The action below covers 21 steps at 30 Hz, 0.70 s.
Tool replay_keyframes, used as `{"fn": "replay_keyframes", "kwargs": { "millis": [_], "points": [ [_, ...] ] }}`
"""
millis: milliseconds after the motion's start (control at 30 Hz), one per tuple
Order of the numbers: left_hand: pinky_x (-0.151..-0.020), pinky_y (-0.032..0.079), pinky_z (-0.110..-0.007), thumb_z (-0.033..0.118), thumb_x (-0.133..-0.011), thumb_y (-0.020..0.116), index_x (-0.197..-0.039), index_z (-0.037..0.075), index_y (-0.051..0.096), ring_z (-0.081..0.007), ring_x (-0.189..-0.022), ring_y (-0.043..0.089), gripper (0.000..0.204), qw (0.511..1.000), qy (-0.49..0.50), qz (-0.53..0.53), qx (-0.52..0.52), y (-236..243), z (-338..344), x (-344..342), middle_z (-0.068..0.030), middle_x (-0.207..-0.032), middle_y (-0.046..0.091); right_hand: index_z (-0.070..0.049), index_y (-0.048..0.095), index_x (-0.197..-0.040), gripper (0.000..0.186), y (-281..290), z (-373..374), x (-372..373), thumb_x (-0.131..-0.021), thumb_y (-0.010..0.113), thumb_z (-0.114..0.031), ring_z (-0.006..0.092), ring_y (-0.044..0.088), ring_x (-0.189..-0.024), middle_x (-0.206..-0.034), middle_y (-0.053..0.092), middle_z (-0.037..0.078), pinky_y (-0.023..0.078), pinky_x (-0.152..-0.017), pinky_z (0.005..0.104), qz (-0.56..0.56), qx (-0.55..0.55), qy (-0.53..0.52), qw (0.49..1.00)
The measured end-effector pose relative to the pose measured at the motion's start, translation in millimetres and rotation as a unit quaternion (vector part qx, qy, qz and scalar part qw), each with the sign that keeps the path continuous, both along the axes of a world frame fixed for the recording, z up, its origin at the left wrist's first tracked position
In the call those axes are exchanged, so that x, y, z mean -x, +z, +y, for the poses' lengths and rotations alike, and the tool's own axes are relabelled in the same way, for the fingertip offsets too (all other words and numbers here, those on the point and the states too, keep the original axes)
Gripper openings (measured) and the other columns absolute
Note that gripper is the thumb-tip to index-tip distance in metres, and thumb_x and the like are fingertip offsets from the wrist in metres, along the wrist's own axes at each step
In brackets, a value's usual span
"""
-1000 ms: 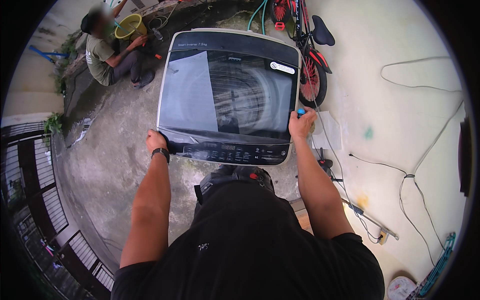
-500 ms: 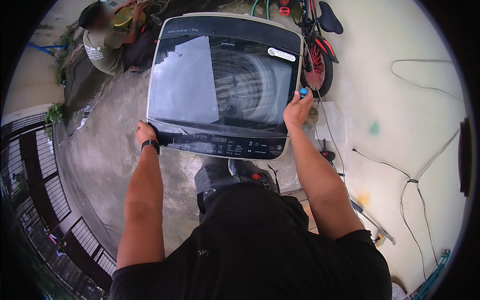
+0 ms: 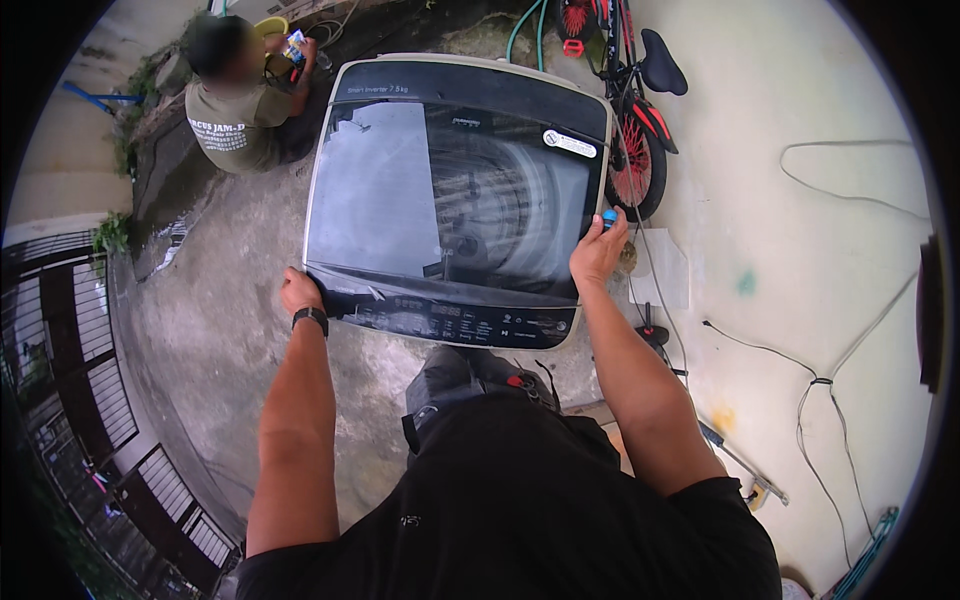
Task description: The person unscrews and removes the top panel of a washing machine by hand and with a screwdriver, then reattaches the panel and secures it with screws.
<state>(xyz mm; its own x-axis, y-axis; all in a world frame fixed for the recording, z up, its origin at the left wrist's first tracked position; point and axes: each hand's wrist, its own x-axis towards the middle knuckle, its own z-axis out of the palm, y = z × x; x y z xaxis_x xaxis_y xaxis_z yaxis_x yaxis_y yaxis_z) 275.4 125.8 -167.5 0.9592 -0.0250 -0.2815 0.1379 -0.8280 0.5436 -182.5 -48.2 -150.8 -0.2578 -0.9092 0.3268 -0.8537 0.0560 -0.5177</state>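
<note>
A top-load washing machine [image 3: 370, 200] with a dark glass lid stands upright before me, its control panel on the side nearest me. The tub shows through the right part of the lid; a pale reflection covers the left. My left hand [image 3: 300, 291], with a dark watch at the wrist, is closed around the near left corner. Against the right side rests my right hand [image 3: 600, 252], fingers curled round a small blue round-ended thing [image 3: 610, 217]. Most of that thing is hidden by the fingers, so its kind does not show.
A red-and-black bicycle [image 3: 640, 140] leans close on the right, beside a pale wall [image 3: 760, 190] with hanging cables. At far left, another person [image 3: 240, 120] crouches near a yellow basin [image 3: 271, 26]. A barred gate [image 3: 95, 340] borders the concrete floor [image 3: 220, 290].
The machine and both my hands sit lower in the picture, as does the background, so the view has shifted. The crouching person has raised their hands, now holding a small colourful packet.
</note>
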Motion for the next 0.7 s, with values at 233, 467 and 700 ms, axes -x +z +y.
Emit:
{"fn": "replay_keyframes", "kwargs": {
  "millis": [233,467,700],
  "points": [
    [-0.098,0.047,-0.053,0.044,-0.093,0.04,-0.105,-0.005,0.074,-0.0511,-0.11,0.063,0.062,1.0,-0.009,0.019,-0.013,-9.3,2.8,-9.5,-0.033,-0.113,0.069,-0.007,0.043,-0.144,0.046,3.8,1.8,-1.9,-0.105,0.054,-0.031,0.0436,0.058,-0.108,-0.121,0.056,0.022,0.047,-0.091,0.0522,0.029,-0.002,-0.014,0.999],
    [-0.098,0.048,-0.053,0.043,-0.093,0.039,-0.106,-0.005,0.074,-0.0511,-0.108,0.064,0.061,0.999,-0.009,0.04,0.023,-10.8,7.4,-9.9,-0.0326,-0.112,0.069,-0.014,0.047,-0.141,0.047,24.7,16.4,-9.3,-0.099,0.063,-0.026,0.0417,0.06,-0.106,-0.118,0.058,0.019,0.047,-0.089,0.0531,0.119,-0.003,0.036,0.992],
    [-0.096,0.048,-0.055,0.042,-0.093,0.038,-0.106,-0.004,0.073,-0.0513,-0.109,0.064,0.059,0.999,-0.022,0.03,0.022,-8.8,9.7,-10.8,-0.033,-0.113,0.068,-0.015,0.052,-0.138,0.058,85.6,84.1,-39.7,-0.089,0.076,-0.035,0.0402,0.066,-0.099,-0.102,0.064,0.013,0.055,-0.081,0.0489,0.066,-0.16,0.233,0.957]
  ]
}}
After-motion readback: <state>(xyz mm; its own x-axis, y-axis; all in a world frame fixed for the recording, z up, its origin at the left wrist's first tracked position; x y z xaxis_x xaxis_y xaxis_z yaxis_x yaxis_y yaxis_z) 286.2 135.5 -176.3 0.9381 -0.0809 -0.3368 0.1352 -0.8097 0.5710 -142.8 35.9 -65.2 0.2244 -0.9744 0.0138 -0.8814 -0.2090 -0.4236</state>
